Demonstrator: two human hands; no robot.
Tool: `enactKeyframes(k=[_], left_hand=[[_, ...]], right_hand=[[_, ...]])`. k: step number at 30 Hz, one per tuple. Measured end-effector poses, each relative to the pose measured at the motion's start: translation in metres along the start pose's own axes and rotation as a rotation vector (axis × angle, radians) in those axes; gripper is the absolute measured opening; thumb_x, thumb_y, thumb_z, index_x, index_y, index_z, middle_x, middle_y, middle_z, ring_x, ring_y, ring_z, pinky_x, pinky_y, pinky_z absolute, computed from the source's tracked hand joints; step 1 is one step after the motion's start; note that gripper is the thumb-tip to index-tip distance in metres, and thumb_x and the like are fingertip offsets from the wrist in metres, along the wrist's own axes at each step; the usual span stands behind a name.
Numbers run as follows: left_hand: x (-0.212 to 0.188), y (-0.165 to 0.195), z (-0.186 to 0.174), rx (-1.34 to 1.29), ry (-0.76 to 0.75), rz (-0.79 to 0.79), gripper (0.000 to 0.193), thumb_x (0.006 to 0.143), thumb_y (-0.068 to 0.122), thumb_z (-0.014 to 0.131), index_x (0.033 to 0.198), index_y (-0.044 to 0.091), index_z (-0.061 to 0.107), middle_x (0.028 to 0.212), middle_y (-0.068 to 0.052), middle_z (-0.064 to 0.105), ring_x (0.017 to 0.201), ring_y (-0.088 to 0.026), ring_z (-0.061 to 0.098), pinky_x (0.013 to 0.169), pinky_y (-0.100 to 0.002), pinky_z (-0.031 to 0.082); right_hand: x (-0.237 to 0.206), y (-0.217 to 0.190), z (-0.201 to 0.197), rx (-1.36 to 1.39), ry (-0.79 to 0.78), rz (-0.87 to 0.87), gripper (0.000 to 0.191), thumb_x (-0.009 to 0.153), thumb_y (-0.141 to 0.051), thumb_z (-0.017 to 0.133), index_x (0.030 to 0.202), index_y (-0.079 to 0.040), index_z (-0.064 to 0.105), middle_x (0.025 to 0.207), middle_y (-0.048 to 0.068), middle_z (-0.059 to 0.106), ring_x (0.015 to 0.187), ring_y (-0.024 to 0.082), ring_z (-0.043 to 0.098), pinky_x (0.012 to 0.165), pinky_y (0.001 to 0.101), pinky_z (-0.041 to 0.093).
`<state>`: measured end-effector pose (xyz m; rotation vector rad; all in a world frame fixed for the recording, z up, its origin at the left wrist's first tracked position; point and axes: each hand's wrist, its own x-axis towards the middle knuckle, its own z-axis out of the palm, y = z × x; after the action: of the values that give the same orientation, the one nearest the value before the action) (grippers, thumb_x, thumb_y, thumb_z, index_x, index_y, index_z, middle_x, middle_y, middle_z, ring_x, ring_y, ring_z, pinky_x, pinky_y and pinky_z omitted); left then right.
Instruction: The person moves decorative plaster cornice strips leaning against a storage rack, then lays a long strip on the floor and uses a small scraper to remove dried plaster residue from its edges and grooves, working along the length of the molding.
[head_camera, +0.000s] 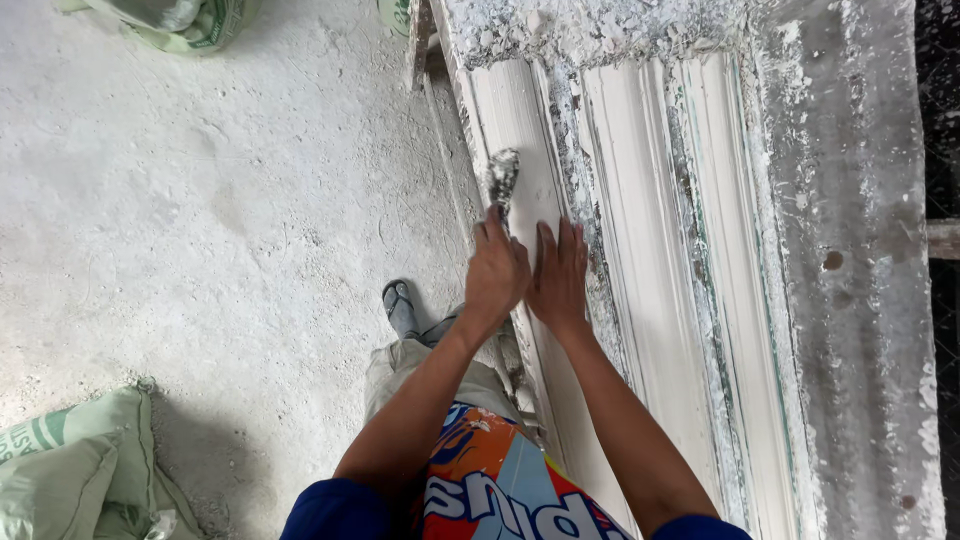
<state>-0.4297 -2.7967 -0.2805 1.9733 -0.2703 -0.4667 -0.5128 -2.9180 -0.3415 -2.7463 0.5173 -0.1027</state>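
My left hand (497, 272) grips the handle of a small plaster-caked scraper (502, 178), whose blade rests on the left strip of a long white plaster moulding (640, 200). My right hand (559, 272) lies flat beside it, fingers pressed on the same white strip. The moulding has several raised ridges and runs lengthwise along a plaster-crusted workbench (850, 250). Both forearms reach forward from the bottom of the view.
Dusty white concrete floor (200, 200) lies to the left. A green woven sack (80, 470) sits at the bottom left and another sack (180, 20) at the top left. My foot in a sandal (400, 305) stands by the bench edge.
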Motion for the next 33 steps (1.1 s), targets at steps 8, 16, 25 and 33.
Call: enactKeyframes(k=[8, 16, 25, 33], left_hand=[[0.035, -0.013, 0.009, 0.213, -0.091, 0.033, 0.066, 0.103, 0.020, 0.049, 0.153, -0.013, 0.020, 0.115, -0.042, 0.054, 0.076, -0.054, 0.067, 0.063, -0.057, 0.056], [0.050, -0.016, 0.011, 0.225, -0.130, 0.061, 0.072, 0.102, 0.022, 0.050, 0.155, -0.013, 0.016, 0.112, -0.043, 0.055, 0.078, -0.054, 0.068, 0.063, -0.058, 0.057], [0.081, -0.008, 0.003, 0.226, -0.168, -0.049, 0.071, 0.105, 0.028, 0.047, 0.156, -0.009, 0.015, 0.102, -0.038, 0.062, 0.081, -0.052, 0.070, 0.067, -0.056, 0.058], [0.102, -0.009, -0.010, 0.252, -0.139, -0.036, 0.063, 0.108, 0.028, 0.045, 0.155, -0.008, 0.024, 0.103, -0.038, 0.065, 0.086, -0.053, 0.070, 0.074, -0.058, 0.058]], right_hand=[[0.011, -0.006, 0.004, -0.038, 0.126, -0.006, 0.068, 0.097, -0.043, 0.062, 0.152, -0.006, 0.046, 0.161, 0.027, 0.035, 0.152, 0.048, 0.028, 0.123, 0.0586, 0.024], [0.013, -0.011, 0.000, -0.034, 0.136, 0.034, 0.061, 0.097, -0.032, 0.062, 0.152, -0.007, 0.050, 0.162, 0.026, 0.040, 0.155, 0.047, 0.032, 0.126, 0.0581, 0.027], [0.015, -0.023, -0.012, 0.013, 0.184, 0.028, 0.062, 0.093, -0.035, 0.065, 0.147, -0.008, 0.053, 0.157, 0.026, 0.043, 0.149, 0.047, 0.036, 0.121, 0.0580, 0.030], [0.016, -0.028, -0.016, 0.001, 0.195, 0.042, 0.060, 0.095, -0.035, 0.065, 0.147, -0.009, 0.052, 0.157, 0.025, 0.044, 0.149, 0.046, 0.038, 0.122, 0.0580, 0.031]])
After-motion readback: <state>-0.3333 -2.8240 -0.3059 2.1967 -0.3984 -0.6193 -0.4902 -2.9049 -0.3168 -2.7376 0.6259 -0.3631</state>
